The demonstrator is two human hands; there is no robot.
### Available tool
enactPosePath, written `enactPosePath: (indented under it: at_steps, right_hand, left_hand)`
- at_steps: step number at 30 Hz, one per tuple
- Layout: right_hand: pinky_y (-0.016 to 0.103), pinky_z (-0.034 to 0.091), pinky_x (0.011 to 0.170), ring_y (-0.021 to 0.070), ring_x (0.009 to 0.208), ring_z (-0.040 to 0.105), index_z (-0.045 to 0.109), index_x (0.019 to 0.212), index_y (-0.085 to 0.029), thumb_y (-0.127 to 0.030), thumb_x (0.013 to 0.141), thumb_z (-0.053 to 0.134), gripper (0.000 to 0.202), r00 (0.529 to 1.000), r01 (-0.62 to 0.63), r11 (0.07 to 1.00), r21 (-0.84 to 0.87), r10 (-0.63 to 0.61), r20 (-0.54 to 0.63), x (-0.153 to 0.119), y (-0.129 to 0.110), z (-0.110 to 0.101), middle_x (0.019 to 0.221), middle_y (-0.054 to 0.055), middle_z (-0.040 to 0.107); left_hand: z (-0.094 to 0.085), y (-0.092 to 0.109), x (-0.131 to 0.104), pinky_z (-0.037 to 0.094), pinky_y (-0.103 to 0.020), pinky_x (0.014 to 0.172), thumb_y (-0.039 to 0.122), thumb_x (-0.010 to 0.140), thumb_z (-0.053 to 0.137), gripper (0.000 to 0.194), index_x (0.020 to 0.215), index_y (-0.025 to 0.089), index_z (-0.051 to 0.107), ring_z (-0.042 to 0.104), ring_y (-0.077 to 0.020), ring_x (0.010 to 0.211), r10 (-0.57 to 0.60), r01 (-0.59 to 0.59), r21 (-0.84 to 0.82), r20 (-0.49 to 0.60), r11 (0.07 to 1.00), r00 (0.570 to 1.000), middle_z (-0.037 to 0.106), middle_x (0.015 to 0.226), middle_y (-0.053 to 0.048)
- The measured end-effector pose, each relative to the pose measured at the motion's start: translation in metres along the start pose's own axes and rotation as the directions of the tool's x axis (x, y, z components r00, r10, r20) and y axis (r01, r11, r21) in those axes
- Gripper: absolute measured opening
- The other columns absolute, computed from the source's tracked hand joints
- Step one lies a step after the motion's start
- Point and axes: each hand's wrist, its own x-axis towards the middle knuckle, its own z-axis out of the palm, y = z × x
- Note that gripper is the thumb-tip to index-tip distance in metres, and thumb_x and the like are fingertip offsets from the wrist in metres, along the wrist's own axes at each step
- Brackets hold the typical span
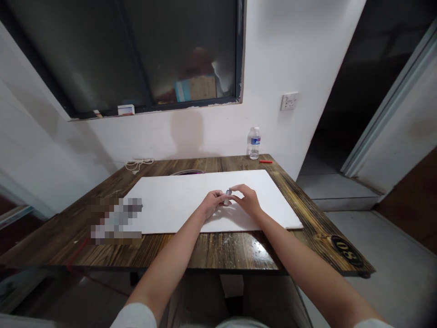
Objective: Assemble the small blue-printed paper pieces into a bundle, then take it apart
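Observation:
Above a white board (174, 196), both hands meet around a small, clear-grey object (227, 197) with a darker top; its kind is too small to make out. My left hand (213, 203) pinches it from the left, fingers closed. From the right, my right hand (248, 200) grips it between thumb and forefinger, the forefinger at its upper end. The fingers cover part of the object. Shadows of the hands fall on the board just below them.
The board lies on a dark wooden table (225, 255). At the back right stand a plastic water bottle (254, 143) and a red pen-like stick (266, 161). A white cord (138, 164) lies at the back left. A pixelated patch covers the board's left end. A round "80" plate (347, 250) sits front right.

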Motion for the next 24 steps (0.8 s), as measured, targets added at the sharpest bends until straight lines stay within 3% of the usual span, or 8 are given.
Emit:
enactPosePath:
  at_steps: [5,11,24]
  right_hand:
    - [0.038,0.056,0.077,0.0218,0.085,0.069,0.070,0.093,-0.023,-0.034,0.084,0.070,0.014,0.995,0.072,0.997,-0.030,-0.074,-0.072,-0.0005,0.0016,0.0007,0.091,0.006,0.074]
    - [0.037,0.057,0.082,0.0203,0.094,0.069,0.068,0.091,-0.024,-0.025,0.088,0.065,0.005,0.979,0.202,0.979,-0.003,-0.202,-0.001,-0.0001,-0.0029,0.0023,0.099,0.007,0.074]
    - [0.044,0.054,0.084,0.0267,0.101,0.067,0.064,0.088,-0.022,-0.041,0.077,0.076,0.026,0.969,0.230,0.966,-0.114,-0.217,0.114,-0.0023,0.0047,0.0063,0.112,0.013,0.071]
  left_hand:
    - [-0.0013,-0.0019,0.0024,0.048,-0.028,0.068,0.042,0.061,0.086,0.042,0.063,0.014,0.055,0.062,-0.0137,0.061,0.010,-0.010,-0.066,0.000,0.998,1.000,0.064,0.062,-0.003]
    - [-0.0008,-0.0010,0.0028,0.048,-0.029,0.065,0.041,0.054,0.089,0.045,0.060,0.015,0.053,0.061,-0.0144,0.059,-0.005,0.001,-0.111,-0.032,0.994,0.999,0.062,0.059,-0.001]
    - [0.0000,0.0011,0.0023,0.043,-0.026,0.060,0.040,0.053,0.090,0.046,0.061,0.014,0.052,0.057,-0.0123,0.060,-0.036,0.027,-0.125,-0.073,0.992,0.997,0.066,0.070,-0.006]
